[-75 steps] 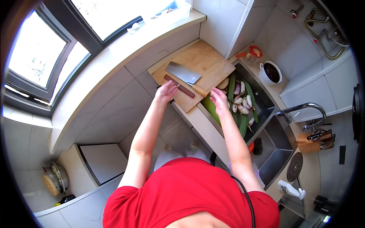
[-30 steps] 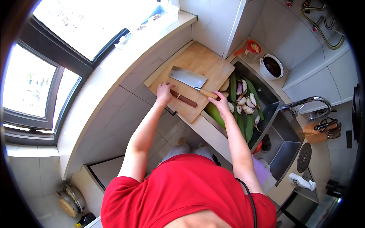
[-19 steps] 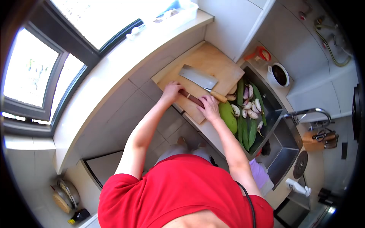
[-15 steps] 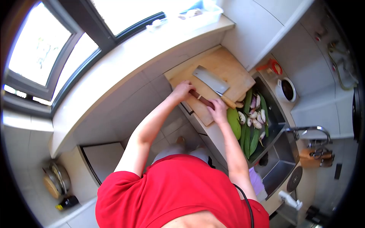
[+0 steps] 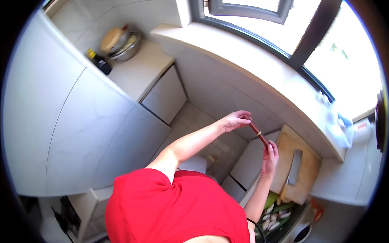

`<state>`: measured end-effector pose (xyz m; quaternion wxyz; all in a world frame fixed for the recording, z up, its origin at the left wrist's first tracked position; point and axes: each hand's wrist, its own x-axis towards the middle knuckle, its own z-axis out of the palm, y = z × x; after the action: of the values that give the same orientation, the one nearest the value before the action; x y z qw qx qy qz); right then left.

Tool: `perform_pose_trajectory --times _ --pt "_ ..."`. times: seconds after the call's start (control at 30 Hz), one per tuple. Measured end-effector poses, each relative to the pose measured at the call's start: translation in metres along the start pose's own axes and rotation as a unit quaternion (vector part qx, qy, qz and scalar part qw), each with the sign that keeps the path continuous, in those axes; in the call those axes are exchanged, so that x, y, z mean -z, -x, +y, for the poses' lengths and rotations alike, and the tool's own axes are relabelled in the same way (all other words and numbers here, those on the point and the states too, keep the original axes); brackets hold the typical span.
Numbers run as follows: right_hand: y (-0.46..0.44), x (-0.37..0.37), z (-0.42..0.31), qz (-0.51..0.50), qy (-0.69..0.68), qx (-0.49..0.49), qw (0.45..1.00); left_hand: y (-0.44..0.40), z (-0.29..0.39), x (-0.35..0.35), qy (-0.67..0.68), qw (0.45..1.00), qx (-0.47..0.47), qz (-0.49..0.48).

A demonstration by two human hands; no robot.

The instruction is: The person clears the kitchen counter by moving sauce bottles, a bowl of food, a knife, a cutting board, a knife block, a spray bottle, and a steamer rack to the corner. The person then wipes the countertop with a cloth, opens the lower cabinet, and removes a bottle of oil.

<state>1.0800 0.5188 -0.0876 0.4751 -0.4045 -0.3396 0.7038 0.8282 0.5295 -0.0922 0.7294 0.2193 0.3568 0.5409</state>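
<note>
A slim brown sheathed knife [image 5: 258, 133] is held up by its two ends, off the board. My left hand [image 5: 237, 120] pinches its upper left end, and my right hand [image 5: 270, 156] has fingers closed on the lower right end. Just right of my right hand lies the wooden cutting board [image 5: 310, 168]. The cleaver [image 5: 295, 166] rests on that board, its wooden handle pointing down toward the sink. Beyond the handle, pale mottled vegetables [image 5: 272, 220] and long green ones fill part of the sink.
A counter [image 5: 139, 75] at the upper left bears a metal pot [image 5: 129, 47] and a dark bottle with a yellow top [image 5: 99, 60]. The window ledge [image 5: 259, 73] curves above my hands. A white pot [image 5: 302, 233] with dark contents stands at the lower right.
The view has swung left toward the other counter. Both hands first closed on the brown sheathed knife on the board, then lifted it away. The cleaver stays on the board.
</note>
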Motion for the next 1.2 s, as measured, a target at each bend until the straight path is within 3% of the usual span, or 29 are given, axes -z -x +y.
perform_pose_trajectory --times 0.13,0.4,0.67,0.7,0.77,0.8,0.9,1.03,1.2 --pt "-0.025 -0.077 0.03 -0.064 -0.043 -0.018 0.997 0.053 0.033 0.058 0.104 0.985 -0.117 0.077" --pt "-0.081 -0.261 0.107 -0.229 -0.032 -0.194 0.953 0.143 0.135 0.198 0.168 0.909 -0.284 0.255" --pt "-0.156 -0.455 0.218 -0.279 0.01 -0.278 0.919 0.16 0.257 0.38 0.219 0.816 -0.337 0.415" --pt "-0.166 -0.474 0.235 -0.279 0.011 -0.283 0.917 0.16 0.268 0.406 0.24 0.785 -0.34 0.458" --pt "-0.188 -0.514 0.266 -0.306 0.104 -0.259 0.91 0.161 0.295 0.435 0.264 0.724 -0.322 0.55" --pt "-0.192 -0.531 0.278 -0.308 0.106 -0.265 0.908 0.16 0.302 0.453 0.266 0.719 -0.321 0.555" --pt "-0.202 -0.573 0.301 -0.32 0.144 -0.224 0.909 0.153 0.321 0.494 0.302 0.625 -0.349 0.63" --pt "-0.222 -0.599 0.337 -0.351 0.214 -0.169 0.896 0.139 0.325 0.56 0.276 0.607 -0.383 0.64" --pt "-0.234 -0.612 0.363 -0.371 0.35 -0.066 0.857 0.139 0.323 0.588 0.164 0.583 -0.277 0.746"
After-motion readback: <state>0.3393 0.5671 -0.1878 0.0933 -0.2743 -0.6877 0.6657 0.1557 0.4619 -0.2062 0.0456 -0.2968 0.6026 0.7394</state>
